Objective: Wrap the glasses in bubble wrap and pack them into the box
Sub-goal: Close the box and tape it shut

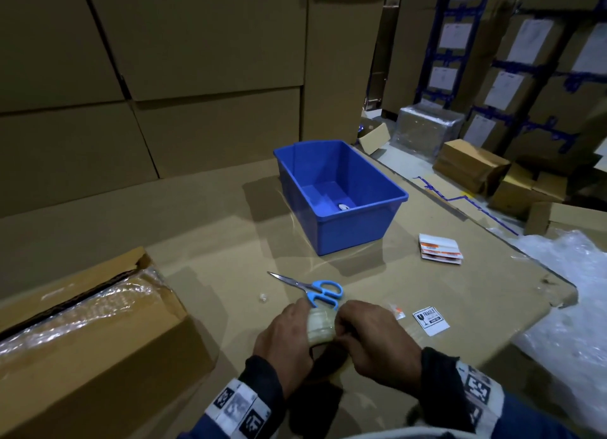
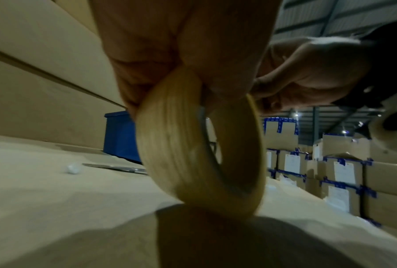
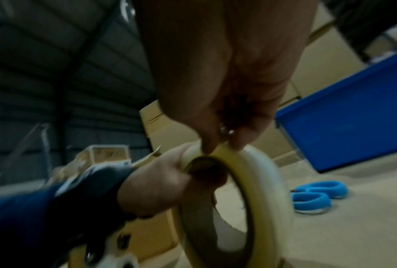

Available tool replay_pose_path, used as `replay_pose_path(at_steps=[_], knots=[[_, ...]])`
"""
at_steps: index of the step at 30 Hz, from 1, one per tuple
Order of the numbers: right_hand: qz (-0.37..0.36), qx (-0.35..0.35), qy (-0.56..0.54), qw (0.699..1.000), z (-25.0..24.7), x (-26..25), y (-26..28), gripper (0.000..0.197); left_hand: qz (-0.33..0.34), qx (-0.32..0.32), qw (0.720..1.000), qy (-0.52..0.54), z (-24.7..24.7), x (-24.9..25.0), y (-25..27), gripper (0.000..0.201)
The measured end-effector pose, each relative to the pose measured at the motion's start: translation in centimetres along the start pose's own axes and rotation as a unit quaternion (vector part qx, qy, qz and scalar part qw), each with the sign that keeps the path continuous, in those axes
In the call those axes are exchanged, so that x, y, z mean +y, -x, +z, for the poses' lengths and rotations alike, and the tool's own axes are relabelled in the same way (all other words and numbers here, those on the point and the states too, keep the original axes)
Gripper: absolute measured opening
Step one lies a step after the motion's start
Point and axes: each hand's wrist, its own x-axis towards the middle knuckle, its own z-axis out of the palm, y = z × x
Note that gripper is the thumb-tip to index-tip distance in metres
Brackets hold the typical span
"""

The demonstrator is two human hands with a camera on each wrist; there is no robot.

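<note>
A roll of pale clear tape (image 1: 320, 326) stands on edge just above the cardboard surface, held between both hands. My left hand (image 1: 303, 322) grips it from the left, with the thumb through the core (image 3: 206, 174). My right hand (image 1: 342, 323) pinches the roll's outer rim (image 3: 257, 181) at the top with its fingertips (image 3: 208, 145). The open cardboard box (image 1: 98, 350) at the left shows bubble wrap (image 1: 82, 310) inside. No bare glass shows in any view.
Blue-handled scissors (image 1: 313, 290) lie just beyond the hands. Farther back stands a blue plastic bin (image 1: 341, 231) with a small pale object (image 1: 344, 206) on its floor. A fragile sticker (image 1: 430, 320), a label stack (image 1: 440, 246) and loose bubble wrap (image 1: 565, 291) lie to the right. Cartons wall the back.
</note>
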Motion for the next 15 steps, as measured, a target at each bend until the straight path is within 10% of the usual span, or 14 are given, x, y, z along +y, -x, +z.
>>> replay_pose_path(at_steps=[7,15], knots=[[0.011,-0.109,-0.124,0.986,-1.9,0.6,-0.8,0.013,0.142,-0.022,0.988,0.06,-1.3,-1.2,-0.1,0.029],[-0.025,0.022,-0.18,0.983,-0.4,2.1,0.4,0.026,0.139,-0.019,0.982,0.13,-1.7,-3.0,-0.6,0.051]])
